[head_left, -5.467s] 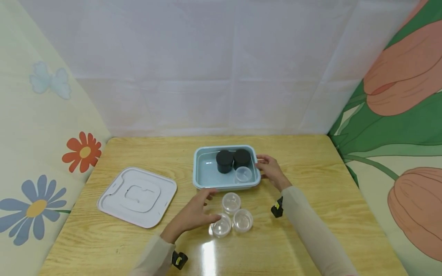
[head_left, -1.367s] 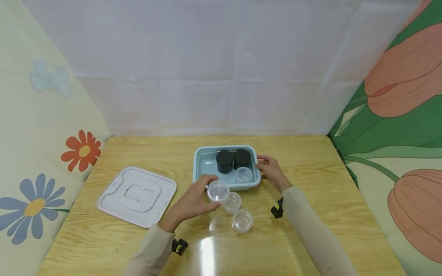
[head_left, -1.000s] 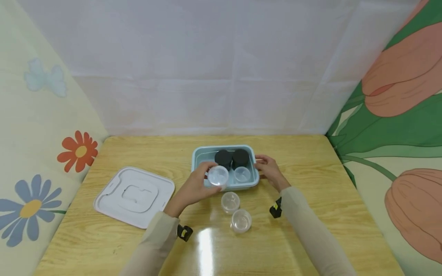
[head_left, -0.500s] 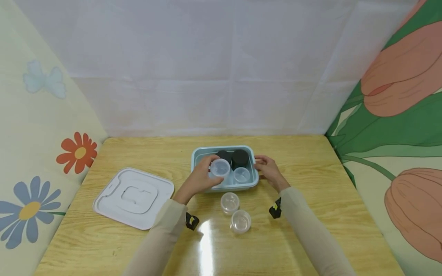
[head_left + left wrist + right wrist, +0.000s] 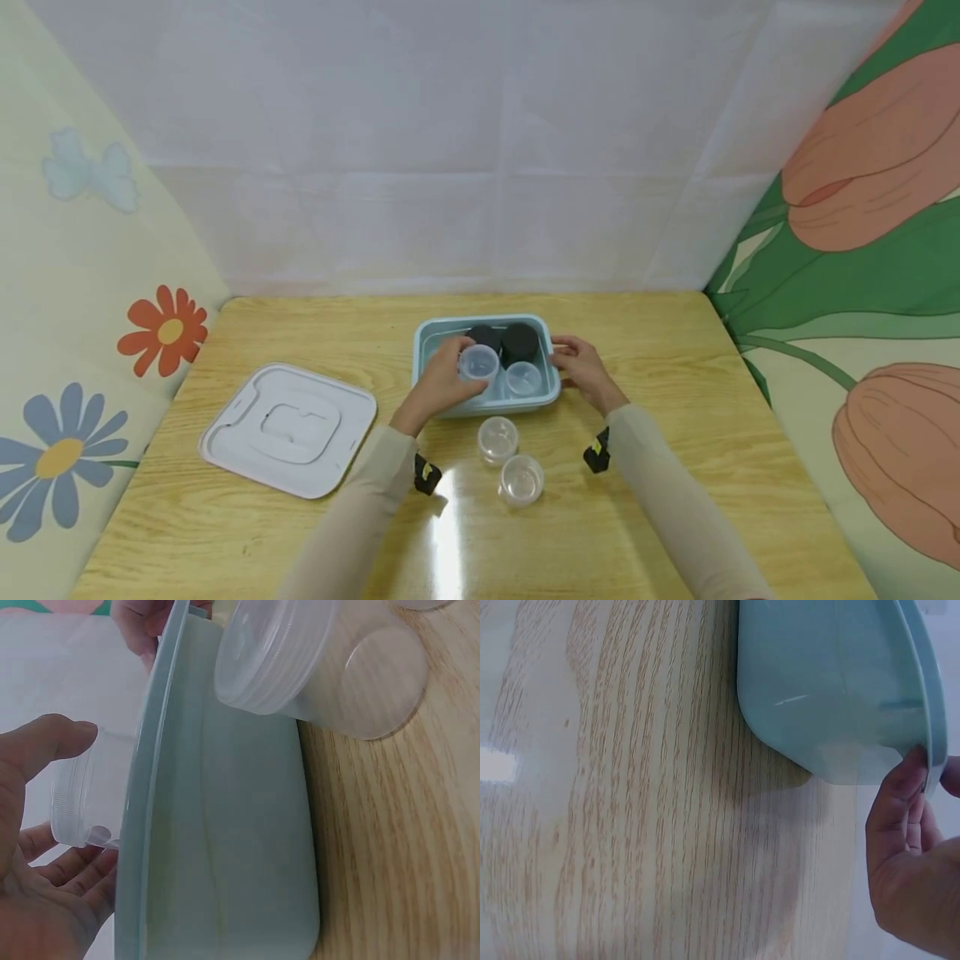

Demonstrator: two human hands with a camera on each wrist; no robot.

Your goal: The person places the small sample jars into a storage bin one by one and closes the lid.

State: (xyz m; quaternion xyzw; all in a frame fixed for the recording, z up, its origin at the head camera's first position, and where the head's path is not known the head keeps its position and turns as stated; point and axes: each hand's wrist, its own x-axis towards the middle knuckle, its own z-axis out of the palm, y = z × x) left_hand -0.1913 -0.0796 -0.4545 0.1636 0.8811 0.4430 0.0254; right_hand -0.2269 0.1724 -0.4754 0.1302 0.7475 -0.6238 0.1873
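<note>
In the head view my left hand (image 5: 441, 382) grips a small clear plastic jar (image 5: 478, 363) between thumb and fingers, inside the left-middle part of a light blue box (image 5: 423, 379). The left wrist view shows this jar's ribbed lid (image 5: 69, 796) above the box rim. My right hand (image 5: 587, 373) holds the box's right rim; its fingers (image 5: 900, 787) pinch that edge in the right wrist view. Two black round containers (image 5: 520, 342) stand at the back of the box, the left one partly hidden by my hand and jar. Another clear jar (image 5: 523, 380) sits at its front right.
Two more clear jars, a rear one (image 5: 498, 439) and a front one (image 5: 521, 480), stand on the wooden table (image 5: 637, 533) before the box. A white lid (image 5: 292, 429) lies flat to the left. A white cloth (image 5: 360, 150) hangs behind the table.
My left hand picked up a clear jar from the table, carried it up and over the box's front edge, and lowered it inside. My right hand stays at the right rim.
</note>
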